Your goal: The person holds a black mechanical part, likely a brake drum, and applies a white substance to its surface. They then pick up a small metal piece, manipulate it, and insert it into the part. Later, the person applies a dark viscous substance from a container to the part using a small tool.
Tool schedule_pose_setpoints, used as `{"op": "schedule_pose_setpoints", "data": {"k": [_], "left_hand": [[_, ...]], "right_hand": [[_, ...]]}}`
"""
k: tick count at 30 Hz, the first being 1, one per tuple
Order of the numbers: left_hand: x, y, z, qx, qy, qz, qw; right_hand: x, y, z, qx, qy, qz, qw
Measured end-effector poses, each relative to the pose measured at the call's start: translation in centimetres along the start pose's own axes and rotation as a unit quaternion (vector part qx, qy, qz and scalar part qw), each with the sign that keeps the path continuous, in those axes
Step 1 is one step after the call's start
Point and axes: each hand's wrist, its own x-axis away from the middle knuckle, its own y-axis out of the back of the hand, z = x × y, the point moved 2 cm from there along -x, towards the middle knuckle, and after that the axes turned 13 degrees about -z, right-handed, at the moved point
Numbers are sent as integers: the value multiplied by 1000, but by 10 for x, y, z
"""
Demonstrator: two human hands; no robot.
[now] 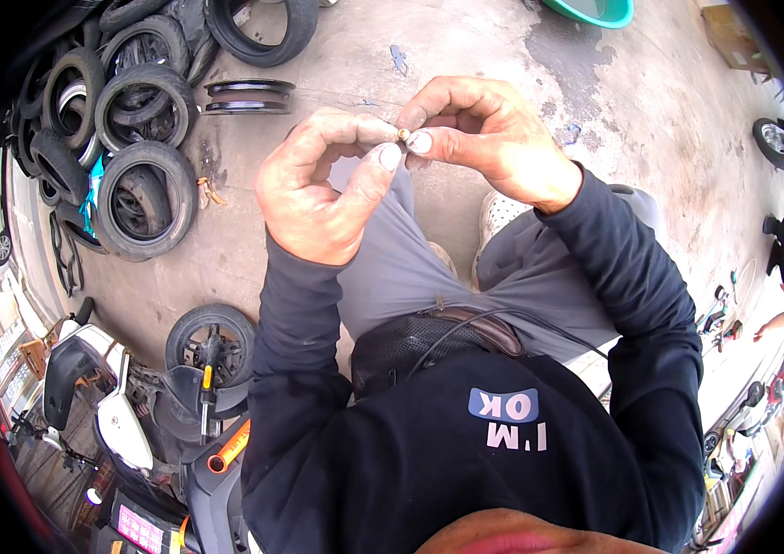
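Note:
Both hands meet in front of me above my knees, around a small brass-coloured metal piece (403,135). My left hand (320,189) pinches at it from the left, thumb and forefinger nearly together. From the other side, the thumb and fingers of my right hand (495,138) close on the same piece. Fingertips cover most of it, so its exact kind cannot be made out. Grime marks the fingers and thumbnails of both hands.
Worn tyres (145,198) are piled at the left, with a black wheel rim (249,96) on the concrete beside them. A green basin (595,11) and a cardboard box (733,39) stand farther off. Scooter parts (124,429) and an orange tube (228,447) lie lower left.

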Motion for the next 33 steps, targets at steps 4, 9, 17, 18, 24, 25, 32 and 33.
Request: {"op": "schedule_pose_setpoints", "data": {"k": [4,9,17,18,24,25,32,33], "left_hand": [[0,-1,-3,-24,6,-22,999],[-1,-1,0,-16,-13,-21,1000],[-2,-6,8,80,15,-15,997],[-2,-8,10,99,20,-18,995],[0,-21,18,170,21,-40,984],[0,-23,18,174,13,-41,984],[0,-28,17,224,37,-26,973],[0,-29,18,231,39,-27,972]], "right_hand": [[2,-4,0,18,38,-11,999],[5,-3,9,194,130,-31,972],[5,-5,5,243,332,-104,905],[5,-6,8,264,357,-106,890],[11,-12,16,329,437,-157,822],[11,-11,15,330,438,-164,820],[14,-10,16,344,459,-195,796],[14,-11,16,352,463,-198,789]]}}
